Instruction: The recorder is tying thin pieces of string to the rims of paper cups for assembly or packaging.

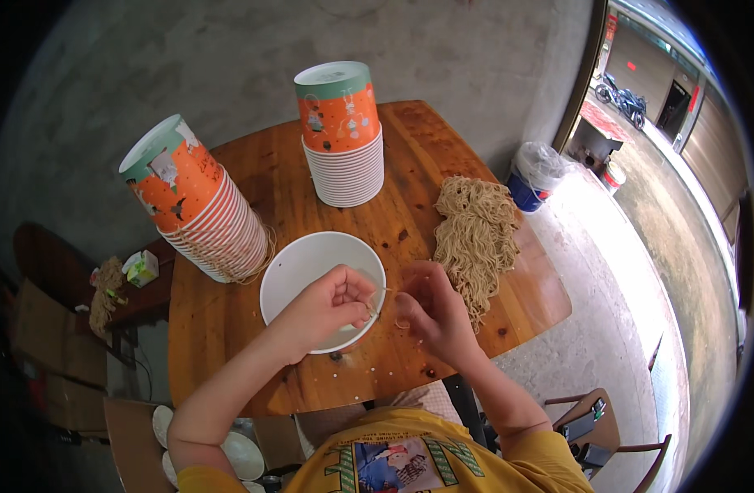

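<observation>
Both the left hand (332, 300) and right hand (426, 308) pinch a noodle strand (383, 297) over the white bowl (299, 263) near the table's (254, 361) front edge.

Two orange-and-green paper-cup stacks (198, 205) (342, 135) on the table — green carton (141, 268) at left.

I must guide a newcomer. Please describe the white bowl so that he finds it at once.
On the wooden table, look at the near edge under both hands. The white bowl sits there alone, open side up; the orange printed bowls stand in stacks, upside down.
</observation>
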